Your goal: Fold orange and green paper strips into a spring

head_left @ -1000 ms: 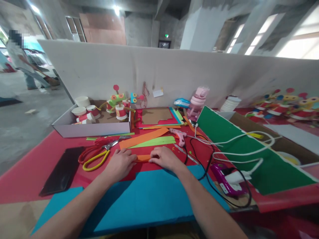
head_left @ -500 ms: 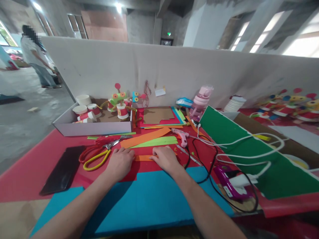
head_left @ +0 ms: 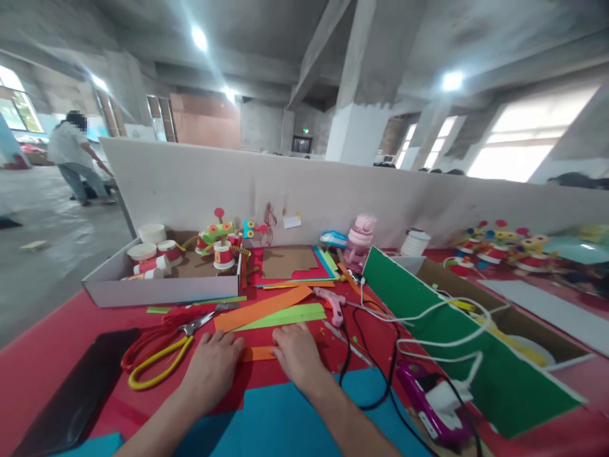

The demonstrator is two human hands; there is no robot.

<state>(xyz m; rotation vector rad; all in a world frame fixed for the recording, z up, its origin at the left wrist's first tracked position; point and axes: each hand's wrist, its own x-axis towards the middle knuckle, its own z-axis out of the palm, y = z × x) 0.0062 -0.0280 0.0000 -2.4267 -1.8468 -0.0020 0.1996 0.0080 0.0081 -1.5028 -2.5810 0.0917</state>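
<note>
Strip (head_left: 259, 353), orange, lies between my left hand (head_left: 216, 362) and right hand (head_left: 295, 357), fingers bent; whether either grips, I cannot tell. Glue gun (head_left: 335, 306) lies farther off, right.

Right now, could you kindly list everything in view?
Short strip: 1, orange, between hands
Long strip: 1, orange, just beyond
Thin strips: several, green, beside that
Scissors: count unclear, red and yellow grips, left
Flat object: 1, black, far left
Sheet: count unclear, blue, front
Glue gun: 1, pink, centre right
Power socket: 1, purple, front right
Bottle: 1, pink, back
Paper stack: 1, multicoloured, back middle
Open box: 1, white, back left
Cups: several, white and red, inside
Figures: several, multicoloured, box and far right
Second box: 1, green-sided, right
Person: 1, white top, background left
Left hand: 1, strip's left end
Right hand: 1, strip's right end
</note>
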